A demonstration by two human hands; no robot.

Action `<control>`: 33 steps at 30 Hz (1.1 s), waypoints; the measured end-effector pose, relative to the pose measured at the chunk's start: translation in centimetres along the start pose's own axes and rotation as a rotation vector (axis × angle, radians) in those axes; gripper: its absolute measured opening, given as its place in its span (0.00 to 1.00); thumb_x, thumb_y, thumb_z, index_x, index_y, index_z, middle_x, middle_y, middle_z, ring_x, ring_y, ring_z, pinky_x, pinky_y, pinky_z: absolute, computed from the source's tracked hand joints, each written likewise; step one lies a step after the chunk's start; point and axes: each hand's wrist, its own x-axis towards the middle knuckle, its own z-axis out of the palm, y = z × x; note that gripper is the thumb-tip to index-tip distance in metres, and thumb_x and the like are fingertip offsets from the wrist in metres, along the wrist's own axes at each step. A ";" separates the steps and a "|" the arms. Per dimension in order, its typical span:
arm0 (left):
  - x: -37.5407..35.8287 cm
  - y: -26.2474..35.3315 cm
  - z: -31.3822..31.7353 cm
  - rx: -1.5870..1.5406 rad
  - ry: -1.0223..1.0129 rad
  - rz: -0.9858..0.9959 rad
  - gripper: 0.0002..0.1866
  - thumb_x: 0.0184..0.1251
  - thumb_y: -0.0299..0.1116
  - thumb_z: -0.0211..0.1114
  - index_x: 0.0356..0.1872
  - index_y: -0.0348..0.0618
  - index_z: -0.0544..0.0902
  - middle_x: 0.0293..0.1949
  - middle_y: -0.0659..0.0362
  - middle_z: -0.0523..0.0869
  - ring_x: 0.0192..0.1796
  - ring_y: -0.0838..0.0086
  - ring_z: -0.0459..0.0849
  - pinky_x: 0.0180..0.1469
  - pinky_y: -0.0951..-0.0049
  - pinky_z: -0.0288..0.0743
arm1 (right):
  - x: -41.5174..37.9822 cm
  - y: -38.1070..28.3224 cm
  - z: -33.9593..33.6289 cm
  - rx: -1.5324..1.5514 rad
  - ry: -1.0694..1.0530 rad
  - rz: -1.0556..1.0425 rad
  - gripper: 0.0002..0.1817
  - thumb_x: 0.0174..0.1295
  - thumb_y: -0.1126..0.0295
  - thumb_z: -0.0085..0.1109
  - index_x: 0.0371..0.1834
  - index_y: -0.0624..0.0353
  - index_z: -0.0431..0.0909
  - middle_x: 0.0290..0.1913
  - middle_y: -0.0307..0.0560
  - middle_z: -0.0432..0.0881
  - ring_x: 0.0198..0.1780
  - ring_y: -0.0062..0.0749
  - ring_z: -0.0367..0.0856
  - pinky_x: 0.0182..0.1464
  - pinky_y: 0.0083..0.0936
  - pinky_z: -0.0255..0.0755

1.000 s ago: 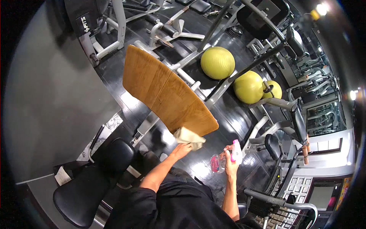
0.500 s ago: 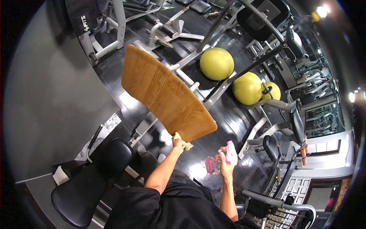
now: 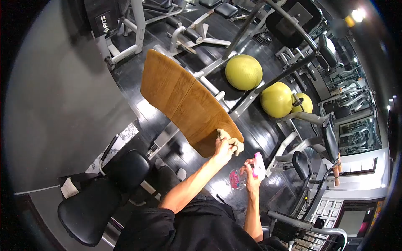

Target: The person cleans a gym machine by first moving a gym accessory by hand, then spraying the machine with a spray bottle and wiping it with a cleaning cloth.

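Note:
A curved wooden board (image 3: 184, 100) sits on a metal frame in front of me. Bunched in my left hand (image 3: 224, 150) is a pale cloth (image 3: 236, 146), pressed against the board's near right end. Just right of the board, my right hand (image 3: 252, 173) is wrapped round the neck of a spray bottle (image 3: 237, 180) with a pink and white trigger head and a clear body bearing a pink label.
Yellow exercise balls (image 3: 244, 72) lie beyond the board among metal gym frames. A black padded seat (image 3: 90, 211) is at the lower left, with a white cloth (image 3: 68, 188) beside it. A grey wall (image 3: 63, 104) stands at the left.
My left hand has moved up and right with the cloth, from the board's near edge to its right end. The right hand still holds the bottle. The view has shifted slightly.

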 end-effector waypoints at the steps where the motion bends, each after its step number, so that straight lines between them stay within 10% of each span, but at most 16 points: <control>1: -0.1 0.3 0.5 0.016 -0.023 -0.016 0.15 0.73 0.38 0.40 0.25 0.45 0.62 0.15 0.57 0.68 0.17 0.67 0.71 0.18 0.71 0.66 | 0.0 -0.2 0.2 0.007 0.007 -0.008 0.09 0.61 0.80 0.55 0.44 0.64 0.70 0.37 0.47 0.75 0.25 0.26 0.77 0.28 0.22 0.73; 6: -3.3 1.6 3.9 0.073 -0.025 0.137 0.12 0.73 0.39 0.49 0.30 0.45 0.65 0.24 0.57 0.74 0.23 0.69 0.78 0.25 0.69 0.77 | -0.4 -0.4 0.8 0.031 -0.009 -0.027 0.10 0.62 0.79 0.55 0.45 0.64 0.69 0.38 0.47 0.75 0.25 0.26 0.77 0.28 0.22 0.73; 8: -4.0 1.8 2.8 0.353 -0.120 0.091 0.16 0.71 0.37 0.54 0.56 0.46 0.66 0.50 0.56 0.74 0.49 0.69 0.80 0.48 0.65 0.80 | -0.4 -0.4 1.0 0.034 -0.025 -0.045 0.11 0.62 0.79 0.54 0.47 0.65 0.69 0.38 0.47 0.75 0.26 0.26 0.77 0.28 0.22 0.73; 13: -7.7 0.9 -0.5 0.823 -0.221 0.286 0.17 0.68 0.28 0.52 0.57 0.41 0.68 0.49 0.62 0.75 0.51 0.79 0.76 0.49 0.80 0.72 | -0.6 -0.8 2.4 -0.111 -0.042 -0.132 0.16 0.61 0.72 0.58 0.50 0.66 0.70 0.40 0.47 0.75 0.36 0.31 0.77 0.41 0.26 0.73; 17: -11.8 1.2 -1.9 1.058 -0.357 0.470 0.45 0.47 0.24 0.67 0.69 0.38 0.53 0.64 0.45 0.64 0.65 0.60 0.67 0.62 0.66 0.65 | -0.4 -2.4 4.5 -0.469 -0.198 -0.342 0.18 0.53 0.69 0.64 0.46 0.62 0.74 0.45 0.49 0.72 0.54 0.40 0.68 0.55 0.34 0.65; 20: -13.7 3.8 0.4 1.455 -0.428 0.711 0.47 0.46 0.26 0.68 0.69 0.37 0.52 0.69 0.40 0.52 0.72 0.50 0.53 0.69 0.58 0.55 | -0.7 -3.8 5.9 -0.668 -0.302 -0.401 0.18 0.53 0.67 0.64 0.45 0.61 0.74 0.50 0.51 0.70 0.62 0.46 0.59 0.61 0.41 0.59; 24: -14.0 4.4 -0.1 1.480 -0.357 0.763 0.48 0.45 0.30 0.71 0.68 0.40 0.52 0.70 0.39 0.48 0.72 0.45 0.48 0.70 0.55 0.52 | -1.2 -5.0 8.3 -0.608 -0.354 -0.358 0.22 0.52 0.63 0.67 0.48 0.60 0.73 0.60 0.62 0.60 0.67 0.56 0.53 0.64 0.49 0.54; 33: -15.2 4.3 -3.0 1.353 0.115 1.051 0.34 0.53 0.35 0.68 0.61 0.36 0.64 0.58 0.47 0.71 0.61 0.58 0.71 0.62 0.63 0.64 | 0.2 -6.1 11.9 -0.555 -0.648 -0.329 0.28 0.49 0.55 0.69 0.51 0.56 0.75 0.64 0.61 0.57 0.67 0.58 0.53 0.66 0.47 0.52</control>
